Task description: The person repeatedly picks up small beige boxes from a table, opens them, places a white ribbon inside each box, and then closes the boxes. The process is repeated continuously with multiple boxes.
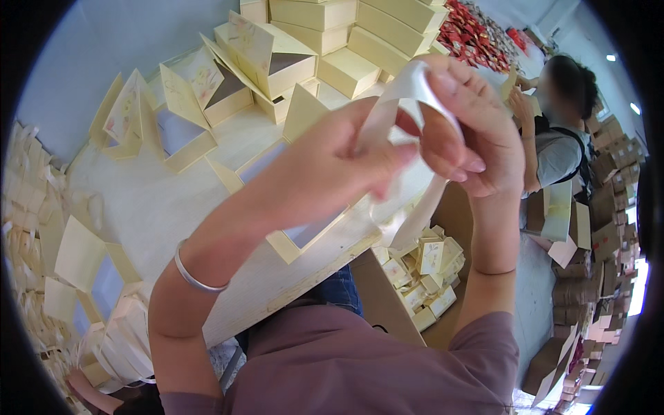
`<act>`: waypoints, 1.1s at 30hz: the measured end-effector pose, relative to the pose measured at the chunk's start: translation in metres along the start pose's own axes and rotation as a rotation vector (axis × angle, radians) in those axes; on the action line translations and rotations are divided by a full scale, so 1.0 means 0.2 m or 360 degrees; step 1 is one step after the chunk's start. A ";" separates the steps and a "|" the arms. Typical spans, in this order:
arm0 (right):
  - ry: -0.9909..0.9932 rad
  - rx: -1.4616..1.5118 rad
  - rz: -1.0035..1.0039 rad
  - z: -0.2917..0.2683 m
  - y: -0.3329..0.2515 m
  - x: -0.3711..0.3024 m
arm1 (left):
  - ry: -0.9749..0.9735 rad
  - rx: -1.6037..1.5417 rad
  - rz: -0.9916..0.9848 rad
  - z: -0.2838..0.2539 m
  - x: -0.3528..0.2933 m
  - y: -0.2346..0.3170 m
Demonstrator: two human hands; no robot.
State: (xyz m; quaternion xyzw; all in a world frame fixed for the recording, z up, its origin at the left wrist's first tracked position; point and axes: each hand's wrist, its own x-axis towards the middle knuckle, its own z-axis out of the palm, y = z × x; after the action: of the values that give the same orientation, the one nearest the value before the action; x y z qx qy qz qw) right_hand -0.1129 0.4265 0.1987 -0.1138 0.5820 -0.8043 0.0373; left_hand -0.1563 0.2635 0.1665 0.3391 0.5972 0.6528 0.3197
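A white ribbon (pixel 416 81) is looped between my raised hands above the table, its pale tail hanging toward the carton below. My left hand (pixel 370 149), with a silver bangle on its wrist, pinches one side of the loop. On the other side, the curled fingers of my right hand (pixel 477 124) grip the ribbon. Behind my left forearm lies an open cream gift box (pixel 282 246) with a pale lining, partly hidden by that arm. Farther back, several cream boxes (pixel 185 153) with floral lids stand open on the table.
Stacked cream boxes (pixel 315 38) fill the table's far side. An open brown carton (pixel 391 294) of small cream boxes stands at the table's near right edge. A co-worker (pixel 564 149) is at the right, near piled cartons (pixel 609 228). Another person's arm (pixel 97 395) shows lower left beside ribboned boxes.
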 end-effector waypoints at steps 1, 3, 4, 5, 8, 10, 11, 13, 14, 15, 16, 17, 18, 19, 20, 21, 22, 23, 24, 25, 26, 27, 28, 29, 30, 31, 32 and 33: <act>-0.0031 -0.0001 -0.0024 -0.03 -0.02 -0.01 | 0.0051 0.0001 0.0065 -0.04 -0.01 -0.02; -0.0249 0.0271 -0.0228 -0.11 -0.06 -0.07 | 0.0152 0.0026 0.0202 -0.18 -0.05 -0.07; -0.0338 0.0429 -0.0343 -0.17 -0.08 -0.10 | 0.0180 -0.0009 0.0182 -0.26 -0.08 -0.06; -0.0352 0.0541 -0.0484 -0.27 -0.08 -0.14 | 0.0214 -0.0058 0.0163 -0.32 -0.10 -0.06; -0.0130 0.0737 -0.1067 -0.43 -0.12 -0.32 | 0.0329 -0.0326 0.0081 -0.38 -0.05 -0.11; -0.0487 0.1035 -0.1266 -0.53 -0.17 -0.37 | 0.0446 -0.0281 0.0111 -0.38 -0.03 -0.16; -0.0440 0.0840 -0.1430 -0.44 -0.18 -0.38 | 0.0500 -0.0254 0.0122 -0.38 -0.02 -0.18; -0.0250 0.0394 -0.1606 -0.46 -0.23 -0.40 | 0.0577 -0.0365 0.0175 -0.39 -0.02 -0.21; 0.0446 -0.0105 -0.1739 -0.47 -0.24 -0.41 | 0.0609 -0.0419 0.0199 -0.39 -0.01 -0.21; 0.0044 -0.0110 -0.1603 -0.53 -0.28 -0.42 | 0.0723 -0.0434 0.0277 -0.39 0.01 -0.20; -0.0354 -0.0113 -0.1447 -0.63 -0.34 -0.43 | 0.0840 -0.0450 0.0354 -0.39 0.02 -0.17; -0.0325 -0.0075 -0.1402 -0.64 -0.36 -0.46 | 0.0944 -0.0469 0.0421 -0.39 0.05 -0.14; -0.0316 -0.0018 -0.1358 -0.65 -0.37 -0.46 | 0.0937 -0.0452 0.0552 -0.39 0.06 -0.10; -0.0304 0.0038 -0.1315 -0.66 -0.39 -0.47 | 0.0929 -0.0434 0.0683 -0.39 0.06 -0.05; -0.0032 -0.0026 -0.1422 -0.63 -0.38 -0.46 | 0.0916 -0.0410 0.0812 -0.39 0.07 -0.02; 0.0239 -0.0084 -0.1516 -0.58 -0.36 -0.42 | 0.0886 -0.0058 0.0695 -0.37 0.07 -0.03; 0.0374 -0.0076 -0.1532 -0.51 -0.33 -0.35 | 0.0846 0.0288 0.0571 -0.33 0.05 -0.05; 0.0396 -0.0193 -0.1477 -0.46 -0.30 -0.30 | 0.0787 0.0625 0.0441 -0.30 0.03 -0.08; 0.0042 -0.0090 -0.1175 -0.46 -0.27 -0.26 | 0.0598 0.0936 0.0193 -0.28 0.01 -0.10; -0.0088 -0.0100 -0.0899 -0.44 -0.22 -0.24 | 0.0396 0.1236 -0.0057 -0.27 -0.01 -0.14; -0.0196 -0.0128 -0.0619 -0.42 -0.16 -0.22 | 0.0171 0.1528 -0.0316 -0.27 -0.03 -0.18; -0.0083 -0.0431 -0.0518 -0.34 -0.03 -0.11 | 0.0268 0.1838 -0.0108 -0.28 -0.12 -0.22; 0.0059 -0.0793 -0.0389 -0.22 0.06 -0.06 | 0.0304 0.2108 0.0165 -0.30 -0.18 -0.26; -0.0046 -0.0962 -0.0117 -0.15 0.12 -0.01 | 0.0372 0.2115 0.0266 -0.29 -0.21 -0.26; -0.0173 -0.0968 0.0212 -0.10 0.18 0.03 | 0.0433 0.2126 0.0364 -0.28 -0.23 -0.25; -0.0266 -0.0982 0.0325 -0.05 0.22 0.06 | 0.0535 0.1886 0.0275 -0.25 -0.24 -0.18; -0.0306 -0.1076 0.0257 -0.02 0.28 0.08 | 0.0636 0.1657 0.0188 -0.23 -0.24 -0.14; -0.0402 -0.1153 0.0225 -0.02 0.31 0.11 | 0.0687 0.1621 0.0215 -0.23 -0.25 -0.14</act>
State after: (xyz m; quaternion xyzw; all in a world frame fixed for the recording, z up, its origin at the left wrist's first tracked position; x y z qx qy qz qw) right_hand -0.1404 0.4062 0.1412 -0.1772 0.8256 -0.5217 0.1214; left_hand -0.1658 0.1996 0.1320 0.3470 0.8660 0.3554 -0.0568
